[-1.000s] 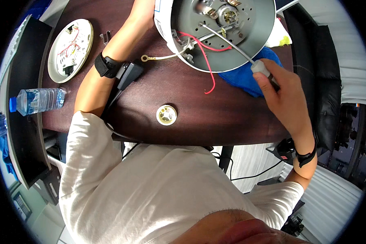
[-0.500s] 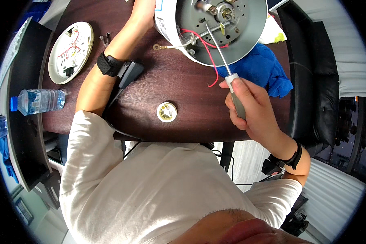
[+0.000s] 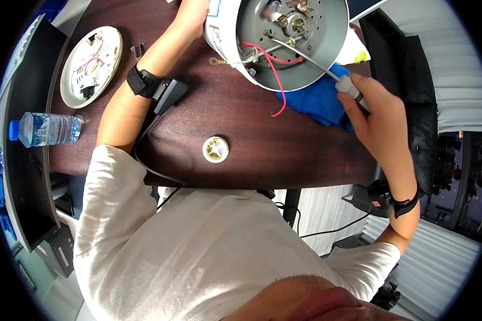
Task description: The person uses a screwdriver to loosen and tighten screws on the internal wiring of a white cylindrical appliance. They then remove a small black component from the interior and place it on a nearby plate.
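A white, round appliance housing (image 3: 223, 40) lies with its open underside toward me, showing a grey metal inside (image 3: 318, 40) with several holes and fittings. Red wires (image 3: 276, 80) and a white wire with a ring terminal (image 3: 215, 61) hang over its rim. My right hand (image 3: 383, 115) is closed round the grey-and-white handle of a screwdriver (image 3: 311, 60). Its shaft slants up and left into the housing, the tip near the metal plate; whether it touches, I cannot tell. My left hand (image 3: 194, 16) rests against the housing's left side, its fingers hidden beyond the top edge.
On the dark table (image 3: 284, 155) lie a white ring-shaped part (image 3: 216, 150), a small metal bracket (image 3: 138, 52) and a blue cloth (image 3: 326, 104). A round white cover with wires (image 3: 65, 83) is at the left, above a water bottle (image 3: 51, 129). A black sofa (image 3: 420, 91) stands right.
My right hand has moved right and slightly up, and the screwdriver now lies at a flatter slant, its tip still inside the housing. My left hand stays at the housing's side.
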Motion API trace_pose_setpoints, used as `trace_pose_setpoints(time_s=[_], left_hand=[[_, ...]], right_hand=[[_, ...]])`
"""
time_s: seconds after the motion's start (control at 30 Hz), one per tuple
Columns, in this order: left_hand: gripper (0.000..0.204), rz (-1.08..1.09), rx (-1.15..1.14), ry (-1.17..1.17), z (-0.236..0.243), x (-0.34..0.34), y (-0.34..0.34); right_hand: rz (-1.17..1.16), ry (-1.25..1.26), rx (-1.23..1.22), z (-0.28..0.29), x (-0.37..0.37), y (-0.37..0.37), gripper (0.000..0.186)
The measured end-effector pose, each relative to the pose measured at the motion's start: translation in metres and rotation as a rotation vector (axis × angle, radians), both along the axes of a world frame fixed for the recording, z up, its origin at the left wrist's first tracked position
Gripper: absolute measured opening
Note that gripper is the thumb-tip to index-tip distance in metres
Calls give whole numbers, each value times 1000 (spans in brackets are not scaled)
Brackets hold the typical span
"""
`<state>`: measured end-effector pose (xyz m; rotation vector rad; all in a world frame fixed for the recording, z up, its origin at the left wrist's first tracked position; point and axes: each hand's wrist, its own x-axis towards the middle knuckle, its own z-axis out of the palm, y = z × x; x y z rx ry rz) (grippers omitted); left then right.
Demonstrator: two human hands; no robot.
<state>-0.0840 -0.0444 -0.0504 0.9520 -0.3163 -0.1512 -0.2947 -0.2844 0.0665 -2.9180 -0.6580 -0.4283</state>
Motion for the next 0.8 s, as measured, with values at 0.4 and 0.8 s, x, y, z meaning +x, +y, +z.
trace_pose_setpoints(time_s=[0.4,0.8], left_hand=[[46,-13,10,-27,4,-2,-2],[44,-39,-20,46,5,-3,-2]], right_hand=[[-3,9,-110,6,11,3,27],[-14,10,-117,8,13,2,26]])
